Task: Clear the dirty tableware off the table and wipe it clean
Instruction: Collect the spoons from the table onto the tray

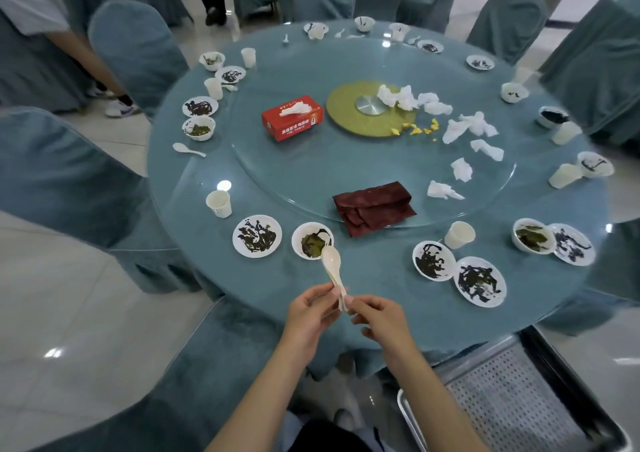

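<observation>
My left hand and my right hand meet over the near edge of the round table, both pinching the handles of a small stack of white spoons. The spoon bowls point away, over a dirty bowl with green leftovers. A soiled plate lies left of that bowl. Two more dirty plates sit to the right. A dark red cloth lies folded on the glass turntable. Dirty bowls, plates and paper cups ring the table's edge.
A red tissue box and crumpled tissues lie on the turntable. Paper cups stand near the front. Covered chairs surround the table. A perforated metal tray sits at my lower right. A person's legs show at the left.
</observation>
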`<control>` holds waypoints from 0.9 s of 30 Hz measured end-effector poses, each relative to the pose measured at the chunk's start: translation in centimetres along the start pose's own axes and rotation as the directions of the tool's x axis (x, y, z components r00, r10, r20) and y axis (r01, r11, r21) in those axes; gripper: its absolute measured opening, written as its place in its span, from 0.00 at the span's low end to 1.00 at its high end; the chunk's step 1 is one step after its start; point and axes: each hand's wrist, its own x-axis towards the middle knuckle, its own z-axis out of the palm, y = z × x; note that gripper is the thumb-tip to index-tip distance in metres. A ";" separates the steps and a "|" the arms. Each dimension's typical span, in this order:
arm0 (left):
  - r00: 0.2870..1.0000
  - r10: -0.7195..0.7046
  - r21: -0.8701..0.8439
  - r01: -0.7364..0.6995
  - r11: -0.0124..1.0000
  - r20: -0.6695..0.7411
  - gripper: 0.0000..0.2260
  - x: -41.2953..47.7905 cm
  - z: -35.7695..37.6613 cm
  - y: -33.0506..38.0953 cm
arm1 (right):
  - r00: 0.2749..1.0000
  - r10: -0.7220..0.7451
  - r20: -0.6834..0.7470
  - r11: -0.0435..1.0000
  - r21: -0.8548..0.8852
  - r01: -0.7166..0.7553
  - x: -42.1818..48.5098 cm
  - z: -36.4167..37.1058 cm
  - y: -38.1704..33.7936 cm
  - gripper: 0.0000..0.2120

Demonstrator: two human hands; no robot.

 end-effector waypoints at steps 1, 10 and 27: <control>1.000 0.003 0.009 -0.003 1.000 -0.006 0.11 -0.6 0.3 -0.6 | 1.000 -0.006 -0.005 1.000 -0.017 0.005 -0.3 -0.4 0.4 0.06; 0.980 0.069 0.072 -0.056 0.996 -0.187 0.07 -7.4 -2.2 -6.8 | 0.988 -0.094 0.126 0.983 -0.144 0.111 -4.1 -1.2 6.9 0.07; 0.918 0.285 0.230 -0.226 0.947 -0.274 0.07 -23.0 -21.4 -5.2 | 0.904 -0.148 0.400 0.917 -0.288 0.277 -16.0 16.5 11.9 0.08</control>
